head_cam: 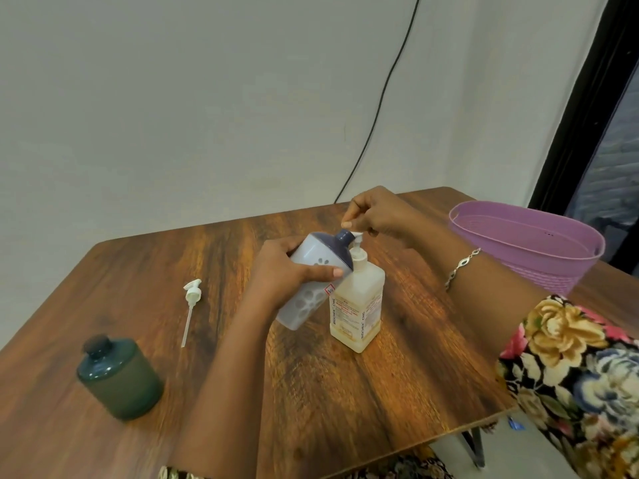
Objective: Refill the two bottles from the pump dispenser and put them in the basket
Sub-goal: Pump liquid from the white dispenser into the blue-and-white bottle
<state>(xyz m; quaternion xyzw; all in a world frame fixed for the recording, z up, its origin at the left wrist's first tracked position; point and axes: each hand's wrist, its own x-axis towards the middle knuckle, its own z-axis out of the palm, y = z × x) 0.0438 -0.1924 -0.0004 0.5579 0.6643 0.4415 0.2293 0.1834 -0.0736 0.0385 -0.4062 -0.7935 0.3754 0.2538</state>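
step: filling lavender bottle [313, 278] | left hand [280, 271] holds it tilted, neck at spout | right hand [377, 216] pinched on pump dispenser [358, 299] head, mid tabletop [242, 375] | we keep mouth under nozzle, slow strokes | green bottle [119, 378] unfilled near-left | basket [525, 243] far-right

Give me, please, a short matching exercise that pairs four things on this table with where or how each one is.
Things:
1. white bottle
2. green bottle
3. loose pump
4. basket

States:
A. lying flat on the table
B. held tilted against the dispenser's nozzle
C. standing at the table's right edge
D. standing upright, near left

Pairs: 1-B, 2-D, 3-A, 4-C
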